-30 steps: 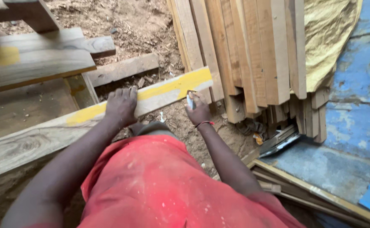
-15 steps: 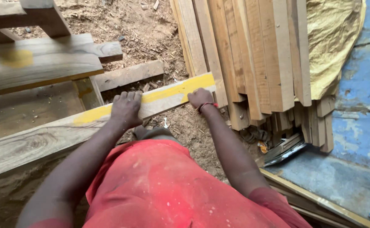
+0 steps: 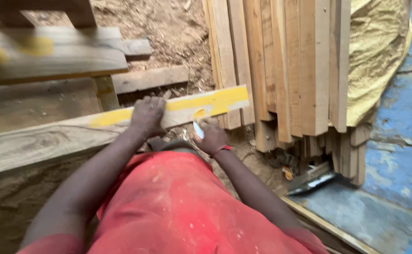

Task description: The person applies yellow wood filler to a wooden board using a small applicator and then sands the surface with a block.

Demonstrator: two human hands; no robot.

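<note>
The plank under my left grip is grey-brown with dark swirling grain and a yellow painted band along its top. In my right grip, a small white piece; a red band on that wrist. Beyond the plank, pale tan boards, mustard-yellow sheet, blue flooring.

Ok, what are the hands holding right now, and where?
The right hand grips a small pale scrap by its lower end. The left hand presses flat on the yellow-painted plank, gripping nothing.
</note>
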